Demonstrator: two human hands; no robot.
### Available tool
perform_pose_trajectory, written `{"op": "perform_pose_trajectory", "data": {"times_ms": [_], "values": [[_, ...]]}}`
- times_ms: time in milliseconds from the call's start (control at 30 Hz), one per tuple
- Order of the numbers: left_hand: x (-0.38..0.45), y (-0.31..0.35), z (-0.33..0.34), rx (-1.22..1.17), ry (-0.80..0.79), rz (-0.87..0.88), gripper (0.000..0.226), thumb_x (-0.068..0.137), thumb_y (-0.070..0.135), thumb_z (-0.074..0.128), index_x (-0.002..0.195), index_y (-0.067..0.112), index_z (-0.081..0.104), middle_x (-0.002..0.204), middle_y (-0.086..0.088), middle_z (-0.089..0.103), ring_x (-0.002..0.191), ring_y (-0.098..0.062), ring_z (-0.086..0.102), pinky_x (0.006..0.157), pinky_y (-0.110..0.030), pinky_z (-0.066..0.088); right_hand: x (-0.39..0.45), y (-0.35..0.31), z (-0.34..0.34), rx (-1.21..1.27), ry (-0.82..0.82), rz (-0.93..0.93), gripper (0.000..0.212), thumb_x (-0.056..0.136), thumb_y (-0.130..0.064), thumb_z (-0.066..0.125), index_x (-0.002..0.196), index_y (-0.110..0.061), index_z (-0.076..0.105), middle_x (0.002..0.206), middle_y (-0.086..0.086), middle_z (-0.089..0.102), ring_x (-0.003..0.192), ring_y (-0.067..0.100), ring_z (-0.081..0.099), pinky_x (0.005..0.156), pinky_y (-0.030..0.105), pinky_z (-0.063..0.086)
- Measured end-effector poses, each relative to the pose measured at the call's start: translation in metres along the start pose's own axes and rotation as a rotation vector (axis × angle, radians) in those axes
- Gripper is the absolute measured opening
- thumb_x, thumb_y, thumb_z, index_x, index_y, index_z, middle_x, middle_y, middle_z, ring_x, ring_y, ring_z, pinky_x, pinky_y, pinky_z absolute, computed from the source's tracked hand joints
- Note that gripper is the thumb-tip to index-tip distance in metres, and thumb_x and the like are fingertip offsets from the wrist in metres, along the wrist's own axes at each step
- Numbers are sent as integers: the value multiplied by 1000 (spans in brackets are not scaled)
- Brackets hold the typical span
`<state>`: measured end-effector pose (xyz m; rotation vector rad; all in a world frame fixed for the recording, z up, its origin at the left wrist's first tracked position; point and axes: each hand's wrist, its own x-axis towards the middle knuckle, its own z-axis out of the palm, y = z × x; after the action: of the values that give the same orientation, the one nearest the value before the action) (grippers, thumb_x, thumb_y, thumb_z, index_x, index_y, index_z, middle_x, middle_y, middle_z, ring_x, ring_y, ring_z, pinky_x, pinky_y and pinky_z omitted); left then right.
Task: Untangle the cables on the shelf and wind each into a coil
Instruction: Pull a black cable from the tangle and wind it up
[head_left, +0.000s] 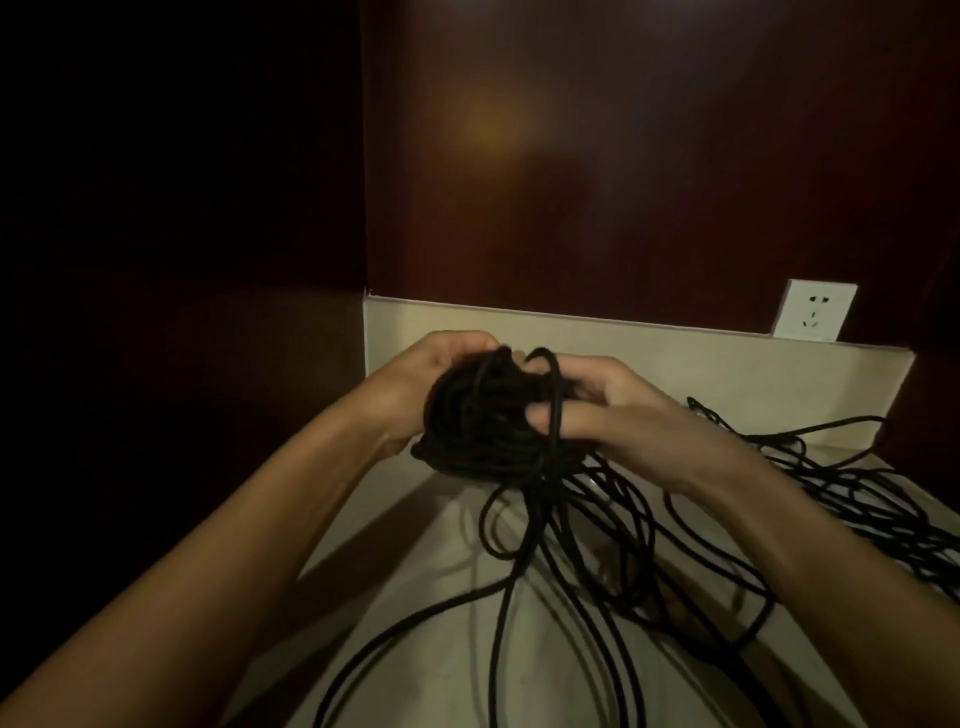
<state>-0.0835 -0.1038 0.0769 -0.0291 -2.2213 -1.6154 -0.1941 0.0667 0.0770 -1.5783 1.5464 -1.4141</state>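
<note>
A thick bundle of wound black cable (480, 421) is held up above the pale shelf (431, 639), in the middle of the view. My left hand (428, 374) grips the bundle from its left side, fingers curled over its top. My right hand (608, 402) holds the bundle's right side, with one cable strand running down between its fingers. Long loose loops of black cable (576, 545) hang from the bundle and trail over the shelf. More tangled cable (841, 483) lies under and beyond my right forearm.
A low pale back edge (649, 343) borders the shelf, with dark red wooden walls (623, 156) behind and to the left. A white wall socket (813, 317) sits at the back right. The left of the view is dark.
</note>
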Motion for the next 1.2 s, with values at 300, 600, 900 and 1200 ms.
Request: {"op": "perform_pose_trajectory", "data": {"times_ms": [300, 600, 900, 1200], "values": [[-24, 22, -2, 551, 237, 173, 51, 76, 74, 63, 84, 25, 72, 80, 7, 70, 75, -8, 66, 64, -25, 53, 5, 25, 4, 23, 144, 177, 41, 79, -35, 74, 112, -13, 64, 99, 4, 73, 94, 19, 71, 85, 34, 54], [-30, 31, -7, 439, -195, -182, 37, 88, 49, 60, 90, 14, 71, 77, 0, 72, 71, -10, 68, 65, -23, 50, -3, 22, 9, -70, 107, 133, 45, 79, -40, 79, 111, -22, 52, 90, 6, 68, 84, 10, 66, 77, 25, 53], [-25, 19, 1, 228, -140, -189, 22, 88, 30, 66, 77, 11, 69, 67, 3, 70, 65, -7, 68, 60, -12, 47, -2, 19, 11, -95, 152, 118, 46, 82, -43, 66, 119, -25, 47, 113, -2, 61, 93, 10, 67, 77, 30, 56], [-26, 11, -18, 58, -110, -177, 44, 89, 30, 70, 105, -10, 65, 96, -17, 74, 88, -25, 71, 74, -24, 56, -18, 26, 19, 185, 247, 154, 64, 74, -49, 72, 130, -26, 54, 116, 10, 70, 100, 25, 72, 82, 31, 57]]}}
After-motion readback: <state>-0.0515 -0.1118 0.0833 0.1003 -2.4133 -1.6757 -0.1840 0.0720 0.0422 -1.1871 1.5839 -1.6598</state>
